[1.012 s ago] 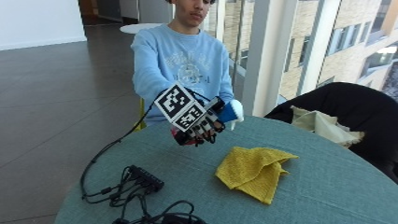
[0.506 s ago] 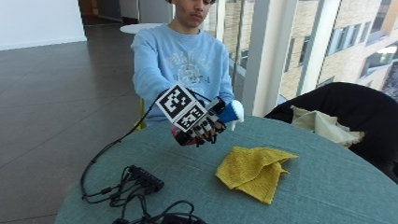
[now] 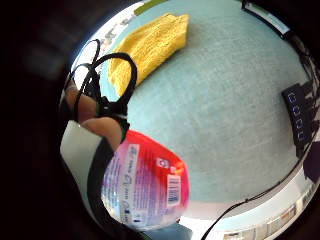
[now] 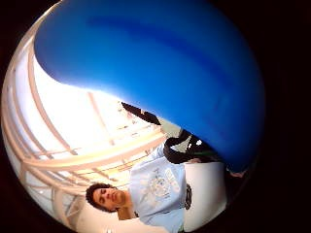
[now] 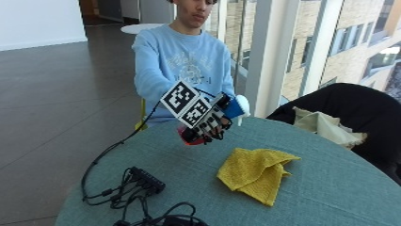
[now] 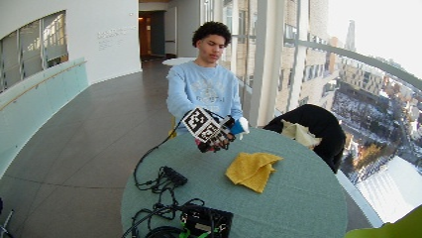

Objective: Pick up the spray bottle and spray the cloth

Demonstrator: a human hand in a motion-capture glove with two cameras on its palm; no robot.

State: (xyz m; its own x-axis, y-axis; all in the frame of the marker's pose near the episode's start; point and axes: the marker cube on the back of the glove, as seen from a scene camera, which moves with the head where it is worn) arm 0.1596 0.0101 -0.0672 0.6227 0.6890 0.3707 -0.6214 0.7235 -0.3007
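Observation:
My gloved right hand (image 5: 210, 123) grips the spray bottle (image 5: 233, 107), held above the round table near the person's chest. Its blue head (image 4: 160, 73) fills the thumb side palm view, and its red labelled base (image 3: 147, 182) shows beside my fingers in the little finger side view. A white nozzle tip (image 5: 244, 103) sticks out on the side of the cloth. The yellow cloth (image 5: 255, 172) lies crumpled on the teal table (image 5: 325, 188), a short way in front of and below the hand. The cloth (image 3: 145, 45) and hand (image 6: 214, 139) stay apart.
A black power strip (image 5: 145, 179) with tangled cables lies on the table's left part. A black box (image 6: 204, 220) sits at the near edge. A dark chair (image 5: 351, 113) with a pale cloth over it stands behind the table on the right.

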